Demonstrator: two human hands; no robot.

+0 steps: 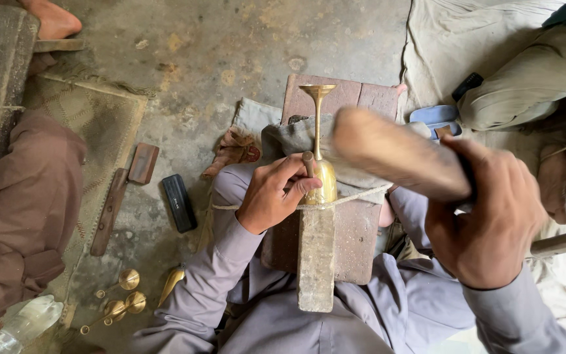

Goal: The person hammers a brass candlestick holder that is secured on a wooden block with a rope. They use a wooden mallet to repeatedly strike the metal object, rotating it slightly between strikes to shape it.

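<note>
Brass goblet (323,172) pinned on stone block (316,262) w/ cord, mallet raised.

Goblet is laid stem-away on the block; left hand (271,195) fingers are pinched on a small punch (308,163) at the cup. Right hand (492,216) fingers are wrapped tight round the blurred wooden mallet (394,152). Nearby on floor: small brass cups (126,295), black case (179,202); cloth (283,141) behind.

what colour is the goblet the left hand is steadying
Shiny golden brass; the stemmed metal goblet shows best in the head view.
</note>
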